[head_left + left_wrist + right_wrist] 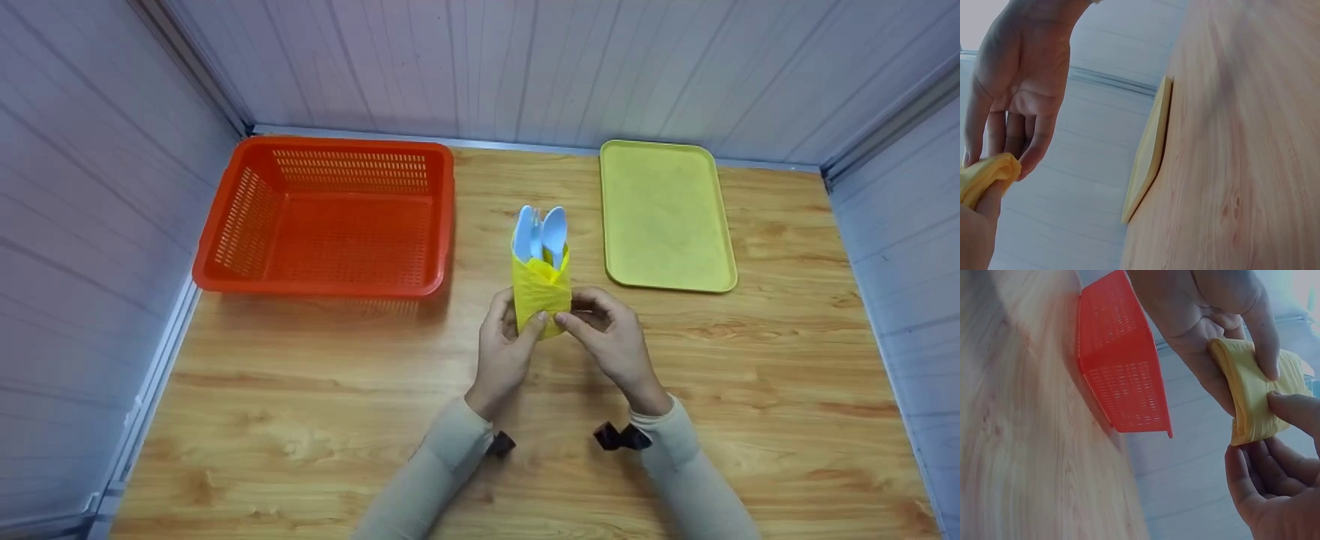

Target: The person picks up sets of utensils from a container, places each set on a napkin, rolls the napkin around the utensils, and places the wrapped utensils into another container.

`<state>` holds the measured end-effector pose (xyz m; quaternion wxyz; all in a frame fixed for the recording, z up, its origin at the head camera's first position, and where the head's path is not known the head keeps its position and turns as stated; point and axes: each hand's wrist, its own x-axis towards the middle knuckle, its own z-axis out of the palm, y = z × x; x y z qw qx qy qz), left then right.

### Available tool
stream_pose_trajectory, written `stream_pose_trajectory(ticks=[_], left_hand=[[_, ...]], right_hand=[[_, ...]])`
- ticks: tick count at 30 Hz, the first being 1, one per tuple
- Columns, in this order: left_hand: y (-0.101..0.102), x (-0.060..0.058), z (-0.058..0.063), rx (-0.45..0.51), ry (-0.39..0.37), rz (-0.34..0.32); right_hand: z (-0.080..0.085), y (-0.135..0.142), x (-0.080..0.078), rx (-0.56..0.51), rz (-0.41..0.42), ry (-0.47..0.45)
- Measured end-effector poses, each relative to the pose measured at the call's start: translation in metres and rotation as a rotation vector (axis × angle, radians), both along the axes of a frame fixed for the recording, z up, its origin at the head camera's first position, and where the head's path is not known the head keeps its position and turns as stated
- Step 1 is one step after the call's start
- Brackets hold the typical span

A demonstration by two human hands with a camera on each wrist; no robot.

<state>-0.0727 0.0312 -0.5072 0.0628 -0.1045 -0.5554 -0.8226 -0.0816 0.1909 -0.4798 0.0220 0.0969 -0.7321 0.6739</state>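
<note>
A folded yellow napkin [538,296] stands upright between the hands as a pocket around pale plastic cutlery. A spoon [555,227], a narrow fork [536,240] and a blade-like piece [523,234] poke out of its top. My left hand [501,356] grips the napkin's left side low down, thumb across the front. From the right, my right hand [619,349] pinches the lower right edge, its thumb tip near the left thumb. Layered folds at the napkin's bottom end [1235,394] show in the right wrist view. The cutlery's lower parts are hidden inside.
An orange-red slotted plastic basket [439,281] sits on the wooden table [300,420] at the back left. A yellow tray [664,217] lies flat at the back right. Pale panel walls [495,67] enclose the table's back and sides. Dark wrist cameras [621,436] stick out from the sleeves.
</note>
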Motion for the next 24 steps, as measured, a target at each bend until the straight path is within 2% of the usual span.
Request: stream_pose_trajectory(ticks=[10, 16, 20, 24], left_hand=[[-0.012, -0.006, 0.002, -0.014, -0.031, -0.110], [-0.018, -0.008, 0.003, -0.025, -0.044, -0.172], [-0.021, -0.008, 0.005, -0.050, -0.060, -0.194], [-0.023, -0.009, 0.006, -0.074, -0.063, -0.188]], right_hand=[[-0.004, 0.002, 0.004, -0.062, 0.035, -0.005], [-0.006, 0.003, 0.007, -0.083, 0.046, 0.031], [-0.007, 0.003, 0.008, -0.084, 0.047, 0.044], [-0.009, 0.003, 0.007, -0.093, 0.053, 0.036]])
